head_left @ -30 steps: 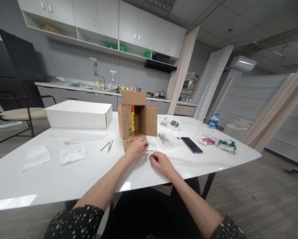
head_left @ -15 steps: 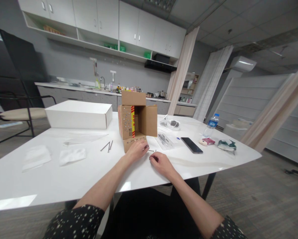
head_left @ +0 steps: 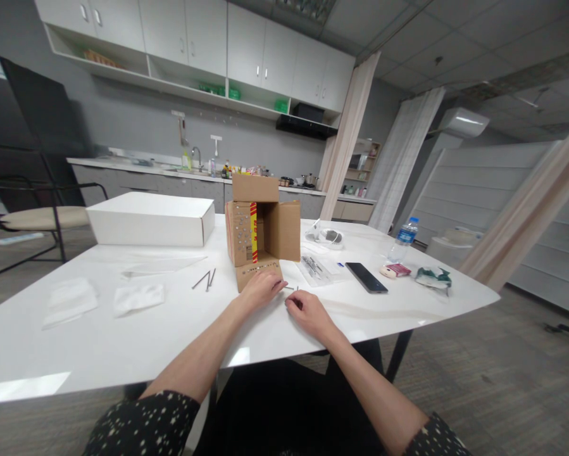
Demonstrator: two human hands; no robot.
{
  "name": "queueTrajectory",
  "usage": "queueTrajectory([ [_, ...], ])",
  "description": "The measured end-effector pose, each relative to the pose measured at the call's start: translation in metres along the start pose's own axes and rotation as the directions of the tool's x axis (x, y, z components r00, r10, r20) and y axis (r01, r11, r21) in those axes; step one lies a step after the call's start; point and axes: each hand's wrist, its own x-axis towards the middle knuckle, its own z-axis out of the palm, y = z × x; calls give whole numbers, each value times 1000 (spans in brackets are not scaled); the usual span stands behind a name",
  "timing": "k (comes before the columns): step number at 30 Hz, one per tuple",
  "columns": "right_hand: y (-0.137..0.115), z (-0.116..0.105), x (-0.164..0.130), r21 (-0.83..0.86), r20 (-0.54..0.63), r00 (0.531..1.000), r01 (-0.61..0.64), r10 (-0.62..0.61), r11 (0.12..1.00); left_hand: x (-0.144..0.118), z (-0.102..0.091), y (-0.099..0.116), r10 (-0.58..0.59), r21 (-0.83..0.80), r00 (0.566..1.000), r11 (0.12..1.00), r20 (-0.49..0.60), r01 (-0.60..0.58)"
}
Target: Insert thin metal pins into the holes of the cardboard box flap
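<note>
My left hand [head_left: 260, 290] rests on the lower flap of an open cardboard box [head_left: 240, 237], its wrist by the table. Its thumb and fingers are pressed together at one end of a thin metal nail [head_left: 290, 288]. Close to the nail's other end, my right hand [head_left: 309, 310] lies on the table with its fingers curled in; what they hold, if anything, is hidden. Small round metal pieces [head_left: 260, 268] dot the flap, and more sit on the box's side. To the left, several loose long nails [head_left: 204, 279] lie on the white table [head_left: 180, 335].
A white box [head_left: 151, 218] stands behind left, with white tissues [head_left: 138, 297] in front. On the right are a clear case of small tools [head_left: 315, 269], a phone [head_left: 366, 277], a red packet [head_left: 397, 270], a green-and-white packet [head_left: 433, 277] and a water bottle [head_left: 404, 239].
The thumb and fingers of my left hand have shifted slightly and closed together, hiding the dark gap between them. My right hand, the nail and the box look unmoved.
</note>
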Motion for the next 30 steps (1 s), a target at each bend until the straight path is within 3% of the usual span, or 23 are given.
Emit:
queueTrajectory([
  [20,2,1,0,1,0,1000,-11,11,1000,-3,-1,1,-48,-20,996,999,77,50],
  [30,-1,0,-1,0,6,1000,-26,26,1000,-4,0,0,-51,-40,997,998,61,54],
])
